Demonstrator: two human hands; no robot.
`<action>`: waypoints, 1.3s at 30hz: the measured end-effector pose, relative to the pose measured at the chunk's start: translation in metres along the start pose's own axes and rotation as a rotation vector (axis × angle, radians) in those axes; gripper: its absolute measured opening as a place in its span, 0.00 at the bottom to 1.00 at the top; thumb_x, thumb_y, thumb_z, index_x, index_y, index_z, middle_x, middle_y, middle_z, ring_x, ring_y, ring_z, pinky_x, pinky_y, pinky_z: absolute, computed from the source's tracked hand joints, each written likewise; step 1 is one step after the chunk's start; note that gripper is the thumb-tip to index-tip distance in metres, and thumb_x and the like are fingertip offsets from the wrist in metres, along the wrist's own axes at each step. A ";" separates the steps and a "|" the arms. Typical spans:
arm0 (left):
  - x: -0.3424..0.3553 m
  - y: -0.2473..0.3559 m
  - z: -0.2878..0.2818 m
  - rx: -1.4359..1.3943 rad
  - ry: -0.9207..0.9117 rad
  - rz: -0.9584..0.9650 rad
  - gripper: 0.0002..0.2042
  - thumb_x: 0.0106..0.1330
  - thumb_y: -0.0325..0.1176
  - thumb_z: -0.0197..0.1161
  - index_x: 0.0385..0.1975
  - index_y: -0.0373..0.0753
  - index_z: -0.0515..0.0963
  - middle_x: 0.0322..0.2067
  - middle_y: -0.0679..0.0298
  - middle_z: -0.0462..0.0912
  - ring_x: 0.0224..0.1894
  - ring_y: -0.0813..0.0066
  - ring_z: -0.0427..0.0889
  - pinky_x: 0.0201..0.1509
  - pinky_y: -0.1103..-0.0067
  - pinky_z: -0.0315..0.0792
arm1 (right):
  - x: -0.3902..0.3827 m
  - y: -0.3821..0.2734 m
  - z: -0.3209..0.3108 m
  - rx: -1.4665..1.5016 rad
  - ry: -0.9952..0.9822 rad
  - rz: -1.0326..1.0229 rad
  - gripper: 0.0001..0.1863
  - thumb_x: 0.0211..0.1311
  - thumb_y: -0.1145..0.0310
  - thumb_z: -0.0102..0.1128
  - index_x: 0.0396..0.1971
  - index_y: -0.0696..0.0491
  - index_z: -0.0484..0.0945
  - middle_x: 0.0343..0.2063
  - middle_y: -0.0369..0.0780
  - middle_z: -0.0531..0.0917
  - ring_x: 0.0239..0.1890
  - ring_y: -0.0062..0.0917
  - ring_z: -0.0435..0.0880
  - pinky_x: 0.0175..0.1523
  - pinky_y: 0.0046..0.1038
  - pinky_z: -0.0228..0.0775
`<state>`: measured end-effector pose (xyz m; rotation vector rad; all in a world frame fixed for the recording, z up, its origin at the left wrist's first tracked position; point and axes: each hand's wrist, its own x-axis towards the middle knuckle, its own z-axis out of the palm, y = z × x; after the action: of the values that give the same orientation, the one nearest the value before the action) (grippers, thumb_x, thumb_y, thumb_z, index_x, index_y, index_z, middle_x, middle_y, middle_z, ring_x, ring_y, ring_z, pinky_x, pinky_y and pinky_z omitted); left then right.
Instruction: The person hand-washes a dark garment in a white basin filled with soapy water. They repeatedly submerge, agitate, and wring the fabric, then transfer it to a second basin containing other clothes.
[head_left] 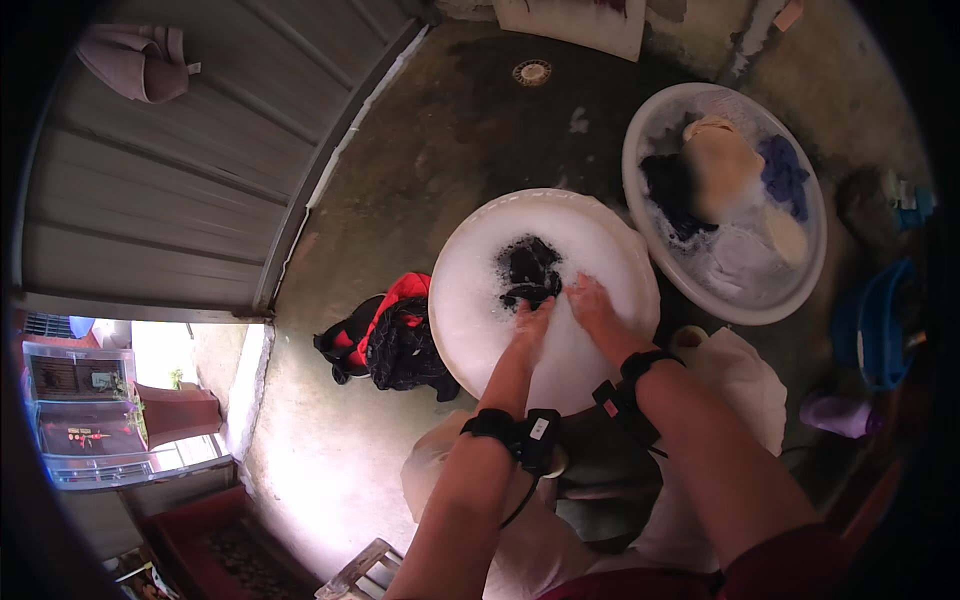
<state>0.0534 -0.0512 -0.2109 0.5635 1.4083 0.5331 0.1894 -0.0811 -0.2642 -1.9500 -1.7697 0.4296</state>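
A round white tub (645, 345) full of thick suds stands in front of me. A soaked black cloth (530, 262) pokes up through the foam near its middle. My left hand (534, 316) is at the cloth's near edge, its fingers closed on the wet fabric and partly covered by it and the suds. Just to the right, my right hand (590, 300) dips into the foam, apart from the visible cloth. Suds cover its fingertips, so whether it grips anything does not show. Both wrists wear black straps with small boxes.
A larger oval basin (632, 165) of soapy water and several garments stands at the far right. Red and black clothes (395, 335) lie on the wet floor left of the tub. A blue basin (885, 325) and a purple container (838, 414) stand at right. A floor drain (532, 72) lies beyond.
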 end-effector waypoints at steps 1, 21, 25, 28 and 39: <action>-0.004 0.003 0.002 -0.053 0.001 -0.055 0.22 0.57 0.44 0.64 0.51 0.46 0.68 0.42 0.65 0.76 0.42 0.72 0.74 0.43 0.73 0.71 | 0.001 0.010 0.013 0.073 -0.098 0.067 0.11 0.54 0.70 0.49 0.36 0.53 0.78 0.40 0.47 0.76 0.46 0.42 0.73 0.50 0.41 0.66; -0.066 0.074 0.002 -0.594 -0.570 0.102 0.20 0.62 0.29 0.49 0.56 0.39 0.65 0.53 0.57 0.71 0.54 0.64 0.71 0.60 0.67 0.65 | 0.059 -0.107 -0.131 1.019 -0.087 0.784 0.16 0.58 0.53 0.48 0.29 0.51 0.77 0.22 0.41 0.77 0.29 0.33 0.76 0.42 0.34 0.68; -0.053 0.064 0.008 -0.564 -0.256 0.094 0.15 0.62 0.37 0.54 0.47 0.39 0.71 0.44 0.61 0.76 0.46 0.69 0.76 0.48 0.71 0.73 | 0.046 -0.079 -0.117 0.467 0.030 0.323 0.19 0.48 0.55 0.62 0.40 0.48 0.78 0.33 0.46 0.77 0.40 0.37 0.75 0.49 0.34 0.66; -0.026 0.051 0.003 -0.603 -0.124 -0.070 0.14 0.62 0.40 0.54 0.43 0.41 0.73 0.40 0.62 0.78 0.42 0.71 0.77 0.43 0.70 0.75 | 0.018 -0.065 -0.102 0.237 0.016 0.084 0.26 0.43 0.57 0.67 0.46 0.43 0.76 0.45 0.44 0.70 0.51 0.42 0.67 0.54 0.37 0.63; -0.043 0.052 0.010 -0.460 -0.069 -0.224 0.16 0.60 0.48 0.56 0.42 0.45 0.76 0.38 0.66 0.81 0.41 0.71 0.79 0.49 0.74 0.72 | 0.014 -0.037 -0.023 0.814 0.105 0.581 0.09 0.54 0.66 0.52 0.33 0.50 0.78 0.30 0.43 0.81 0.36 0.35 0.80 0.42 0.33 0.72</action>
<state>0.0589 -0.0396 -0.1439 0.0531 1.2115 0.6252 0.1718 -0.0677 -0.2238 -1.7597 -0.7209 1.0241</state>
